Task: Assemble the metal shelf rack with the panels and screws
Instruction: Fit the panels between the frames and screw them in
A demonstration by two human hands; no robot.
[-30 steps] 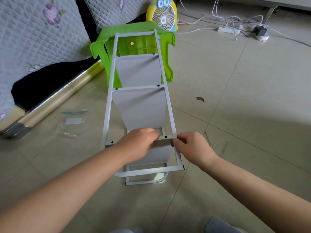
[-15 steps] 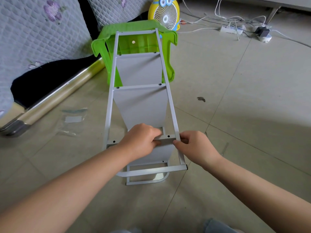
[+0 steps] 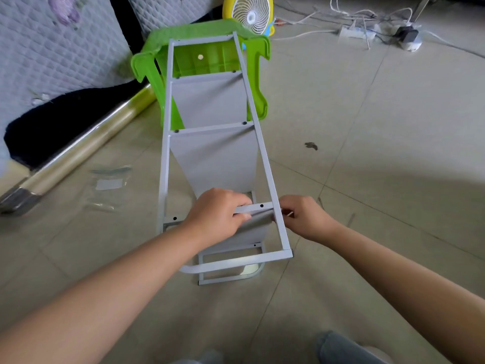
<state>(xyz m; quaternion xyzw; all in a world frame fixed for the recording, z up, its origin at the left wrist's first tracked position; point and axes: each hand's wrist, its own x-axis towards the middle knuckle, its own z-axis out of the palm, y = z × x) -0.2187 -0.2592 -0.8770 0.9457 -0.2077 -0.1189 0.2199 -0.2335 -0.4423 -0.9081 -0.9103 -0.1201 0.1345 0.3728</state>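
The grey metal shelf rack (image 3: 265, 156) lies on its side on the tiled floor, its far end by a green plastic stool (image 3: 258, 82). Two grey panels (image 3: 215, 158) sit between the side frames, with dark screws at their edges. My left hand (image 3: 216, 215) grips the edge strip of the nearest panel (image 3: 258, 207) from the left. My right hand (image 3: 304, 216) is at the right frame rail beside that strip, its fingers curled and pinching something small at the rail; what it is cannot be made out.
An empty clear plastic bag (image 3: 109, 186) lies on the floor left of the rack. A gold bed rail (image 3: 78, 153) and quilted bedding (image 3: 47, 48) fill the left. A yellow fan (image 3: 249, 14) and a power strip with cables (image 3: 354, 32) sit at the back.
Both hands stay at the near panel's strip. My left hand has shifted a little along it and my right hand has closed in on the rail.
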